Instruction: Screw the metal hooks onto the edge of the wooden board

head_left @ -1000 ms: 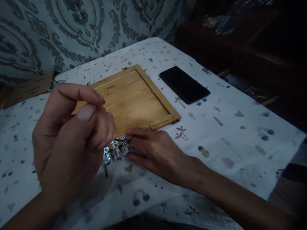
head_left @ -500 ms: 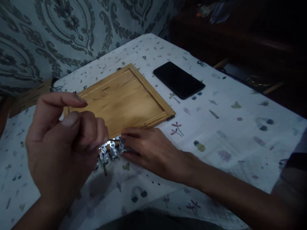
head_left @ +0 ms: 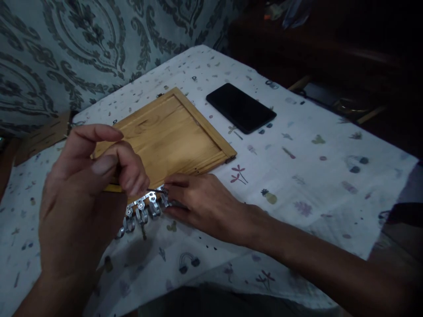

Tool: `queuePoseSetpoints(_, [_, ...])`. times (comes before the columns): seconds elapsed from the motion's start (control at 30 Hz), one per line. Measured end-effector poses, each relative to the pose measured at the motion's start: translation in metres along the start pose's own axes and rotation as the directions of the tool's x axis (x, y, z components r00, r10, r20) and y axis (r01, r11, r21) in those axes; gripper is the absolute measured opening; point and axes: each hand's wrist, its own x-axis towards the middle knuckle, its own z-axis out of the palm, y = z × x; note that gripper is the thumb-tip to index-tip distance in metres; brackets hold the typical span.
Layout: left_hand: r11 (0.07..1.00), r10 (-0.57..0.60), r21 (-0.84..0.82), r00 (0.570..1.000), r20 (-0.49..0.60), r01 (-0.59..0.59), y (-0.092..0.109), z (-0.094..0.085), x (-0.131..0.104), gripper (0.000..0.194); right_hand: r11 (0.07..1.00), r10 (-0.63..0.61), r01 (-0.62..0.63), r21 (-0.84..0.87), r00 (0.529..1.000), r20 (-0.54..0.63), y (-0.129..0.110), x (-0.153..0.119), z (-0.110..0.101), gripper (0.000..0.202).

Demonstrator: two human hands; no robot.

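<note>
A wooden panel (head_left: 168, 132) with a raised frame lies on the table. Along its near edge runs a metal hook rail (head_left: 141, 206) with several silver hooks hanging off the side. My left hand (head_left: 95, 185) is closed around a thin screwdriver (head_left: 154, 190); a yellow part shows behind the fingers, and its dark shaft points right to the rail's end. There my right hand (head_left: 201, 204) pinches the right end of the rail against the panel's edge. Its fingertips are partly hidden, and so is the screwdriver's tip.
A black smartphone (head_left: 241, 108) lies beyond the panel to the right. The table has a white printed cloth (head_left: 297, 176). A patterned wall covering (head_left: 89, 39) rises behind, and a brown cardboard piece (head_left: 42, 136) sits at the far left. Dark furniture (head_left: 313, 53) stands at the back right.
My left hand has turned and its fingers have shifted, so more of the hooks and a yellow part of the screwdriver show. My right hand keeps its place on the rail. The view has shifted slightly.
</note>
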Motion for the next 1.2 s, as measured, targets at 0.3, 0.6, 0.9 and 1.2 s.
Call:
queuePoseSetpoints(0.3, [0.998,0.022,-0.054,0.979,-0.2,-0.034,-0.005,0.01,0.001,0.027,0.998,0.051,-0.053,0.022,0.994,0.096,-0.003,0.002,-0.006,0.027])
queuePoseSetpoints(0.6, [0.996,0.047,-0.081,0.999,0.024,-0.045,-0.01,0.007,0.008,0.027,0.997,0.032,-0.035,0.064,0.998,0.045,-0.001,0.001,-0.004,0.021])
queuePoseSetpoints(0.9, [0.998,0.031,-0.05,1.0,-0.005,-0.031,-0.01,0.003,0.014,0.015,0.999,0.027,-0.028,0.029,0.999,0.036,0.0,0.002,-0.003,0.021])
queuePoseSetpoints(1.2, [0.995,0.082,-0.059,0.996,-0.019,-0.083,-0.011,0.011,0.009,0.022,0.998,0.017,-0.017,0.055,1.0,0.004,0.001,0.0,-0.002,0.02])
